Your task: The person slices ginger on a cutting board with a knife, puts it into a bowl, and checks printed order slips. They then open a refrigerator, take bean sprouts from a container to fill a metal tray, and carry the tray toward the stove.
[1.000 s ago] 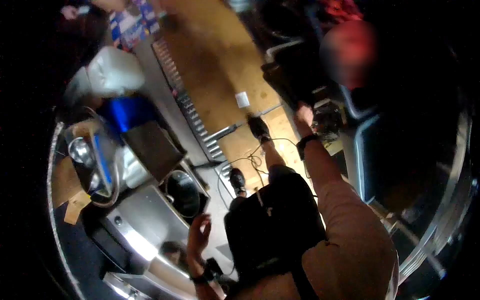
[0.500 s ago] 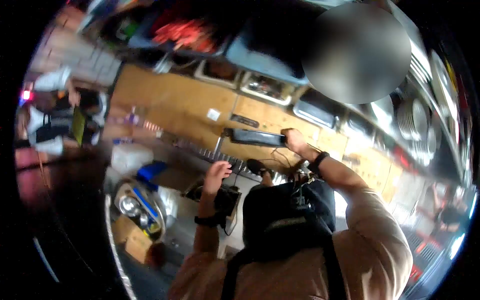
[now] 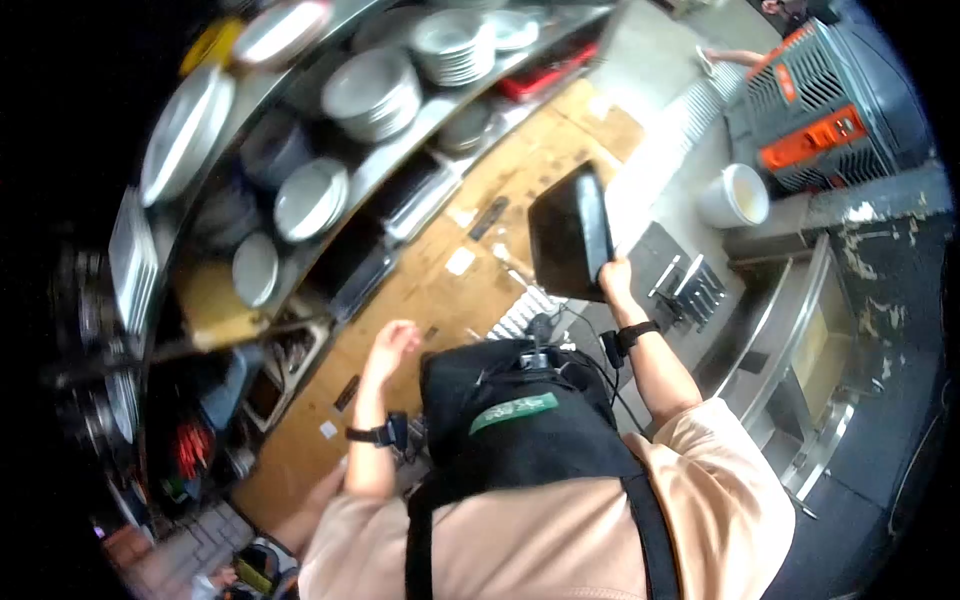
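Observation:
A black rectangular tray (image 3: 560, 235) is held by its edge in my right hand (image 3: 617, 280). It hangs tilted above the wooden counter (image 3: 540, 135), its broad dark face in sight. Over the counter on the other side, my left hand (image 3: 394, 346) is raised with loosely curled fingers and nothing in it. Dark bands circle both wrists. A black bag (image 3: 515, 415) sits on my chest, with thin cables running near it.
Stacked white plates (image 3: 372, 92) fill a metal shelf to the left. A white bucket (image 3: 735, 196) stands at the right, below a grey and orange slatted box (image 3: 815, 110). Metal shelving (image 3: 800, 350) is at the lower right. Another person shows partly at the lower left.
My body and view have turned to the right, bringing the bucket and metal shelving near. The tray, first seen edge-on, has moved along in my right hand and now shows its face.

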`<action>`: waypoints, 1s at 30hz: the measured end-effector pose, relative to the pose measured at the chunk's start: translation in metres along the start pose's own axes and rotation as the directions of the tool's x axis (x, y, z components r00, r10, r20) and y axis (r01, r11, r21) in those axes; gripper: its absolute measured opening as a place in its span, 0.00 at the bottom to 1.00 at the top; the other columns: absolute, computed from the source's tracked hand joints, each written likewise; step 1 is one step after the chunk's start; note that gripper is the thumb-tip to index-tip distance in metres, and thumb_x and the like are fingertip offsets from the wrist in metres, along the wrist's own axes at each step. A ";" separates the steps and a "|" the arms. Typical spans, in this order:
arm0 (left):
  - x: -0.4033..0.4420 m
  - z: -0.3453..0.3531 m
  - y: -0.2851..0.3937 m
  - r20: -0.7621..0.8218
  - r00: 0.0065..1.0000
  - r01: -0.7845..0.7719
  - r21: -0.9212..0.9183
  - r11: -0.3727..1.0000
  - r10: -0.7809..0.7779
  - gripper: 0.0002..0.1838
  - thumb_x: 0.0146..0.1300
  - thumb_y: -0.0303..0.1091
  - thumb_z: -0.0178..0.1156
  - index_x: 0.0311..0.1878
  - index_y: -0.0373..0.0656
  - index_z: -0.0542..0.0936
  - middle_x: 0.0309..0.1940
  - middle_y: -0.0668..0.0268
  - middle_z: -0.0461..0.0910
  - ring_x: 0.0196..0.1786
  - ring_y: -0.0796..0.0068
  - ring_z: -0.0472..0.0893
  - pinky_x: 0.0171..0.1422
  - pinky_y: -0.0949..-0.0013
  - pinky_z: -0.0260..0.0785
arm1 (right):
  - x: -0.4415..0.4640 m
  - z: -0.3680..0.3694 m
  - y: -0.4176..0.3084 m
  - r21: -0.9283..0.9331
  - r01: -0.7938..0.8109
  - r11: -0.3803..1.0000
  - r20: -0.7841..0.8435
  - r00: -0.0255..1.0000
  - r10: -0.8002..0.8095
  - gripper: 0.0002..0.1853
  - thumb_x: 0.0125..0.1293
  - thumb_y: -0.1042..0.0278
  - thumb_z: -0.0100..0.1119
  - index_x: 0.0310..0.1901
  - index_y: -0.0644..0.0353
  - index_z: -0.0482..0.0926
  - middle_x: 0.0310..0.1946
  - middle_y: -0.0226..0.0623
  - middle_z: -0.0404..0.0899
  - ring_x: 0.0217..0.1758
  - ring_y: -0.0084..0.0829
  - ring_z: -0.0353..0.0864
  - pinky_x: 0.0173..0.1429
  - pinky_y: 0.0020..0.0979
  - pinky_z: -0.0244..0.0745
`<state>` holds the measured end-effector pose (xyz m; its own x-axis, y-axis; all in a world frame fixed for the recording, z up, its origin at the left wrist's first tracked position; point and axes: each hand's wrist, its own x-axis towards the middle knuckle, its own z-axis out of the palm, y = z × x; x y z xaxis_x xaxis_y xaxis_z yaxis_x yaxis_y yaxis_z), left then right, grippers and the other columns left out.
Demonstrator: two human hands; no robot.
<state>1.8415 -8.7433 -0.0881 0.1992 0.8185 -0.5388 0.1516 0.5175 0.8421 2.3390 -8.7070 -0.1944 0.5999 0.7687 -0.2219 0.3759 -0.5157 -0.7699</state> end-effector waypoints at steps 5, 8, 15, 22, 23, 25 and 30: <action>0.124 0.137 0.165 0.225 0.974 0.004 -0.082 0.997 0.014 0.15 0.74 0.38 0.53 0.55 0.38 0.74 0.48 0.61 0.81 0.45 0.72 0.81 0.50 0.69 0.77 | 0.110 -0.127 -0.062 0.065 0.264 0.962 -0.240 0.940 -0.242 0.13 0.51 0.78 0.45 0.35 0.63 0.80 0.29 0.52 0.81 0.37 0.53 0.81 0.44 0.45 0.74; 0.232 0.227 0.259 0.382 0.921 0.052 -0.300 0.952 0.070 0.28 0.74 0.50 0.49 0.63 0.35 0.67 0.53 0.54 0.78 0.52 0.65 0.81 0.55 0.61 0.78 | 0.180 -0.202 -0.126 -0.349 0.543 0.764 -0.112 0.785 -0.609 0.09 0.50 0.80 0.47 0.33 0.59 0.74 0.31 0.42 0.74 0.41 0.49 0.74 0.42 0.47 0.70; 0.467 0.416 0.402 0.669 0.738 0.468 -0.413 0.781 -0.089 0.38 0.62 0.60 0.60 0.66 0.41 0.69 0.59 0.54 0.75 0.61 0.53 0.74 0.67 0.41 0.62 | 0.341 -0.278 -0.213 -0.559 0.771 0.305 0.396 0.571 -0.719 0.02 0.52 0.73 0.53 0.28 0.56 0.71 0.28 0.34 0.70 0.37 0.39 0.73 0.39 0.38 0.72; 0.622 0.541 0.464 0.816 0.522 0.712 -0.255 0.654 -0.250 0.16 0.61 0.36 0.60 0.48 0.37 0.78 0.42 0.58 0.83 0.45 0.61 0.83 0.59 0.57 0.75 | 0.521 -0.369 -0.244 -0.578 0.720 0.384 0.473 0.679 -0.561 0.04 0.51 0.72 0.55 0.29 0.56 0.72 0.28 0.32 0.69 0.38 0.37 0.71 0.45 0.37 0.70; 0.646 0.570 0.487 0.825 0.503 0.717 -0.232 0.657 -0.258 0.16 0.61 0.36 0.60 0.48 0.37 0.78 0.42 0.58 0.83 0.45 0.61 0.83 0.59 0.57 0.75 | 0.546 -0.386 -0.240 -0.613 0.687 0.389 0.446 0.708 -0.548 0.04 0.51 0.72 0.55 0.29 0.56 0.72 0.29 0.32 0.69 0.39 0.37 0.70 0.46 0.38 0.69; 0.688 0.619 0.524 0.808 0.539 0.648 -0.217 0.730 -0.239 0.15 0.60 0.33 0.59 0.47 0.33 0.80 0.40 0.58 0.85 0.45 0.62 0.84 0.59 0.56 0.75 | 0.587 -0.410 -0.229 -0.649 0.610 0.456 0.404 0.783 -0.473 0.05 0.50 0.73 0.55 0.31 0.56 0.73 0.32 0.33 0.70 0.43 0.39 0.71 0.52 0.39 0.67; 0.814 0.732 0.639 0.778 0.628 0.304 -0.290 0.907 0.038 0.19 0.61 0.25 0.56 0.55 0.29 0.74 0.45 0.56 0.83 0.43 0.66 0.85 0.51 0.65 0.81 | 0.736 -0.477 -0.229 -0.672 0.319 0.668 -0.063 0.875 -0.481 0.30 0.42 0.81 0.59 0.53 0.56 0.76 0.59 0.45 0.68 0.65 0.50 0.65 0.69 0.47 0.59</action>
<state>2.8097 -7.9288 -0.0041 0.8837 0.3395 -0.3223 -0.0827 0.7909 0.6064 3.0316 -8.2034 0.1044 0.3884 0.8964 0.2135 0.9172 -0.3536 -0.1835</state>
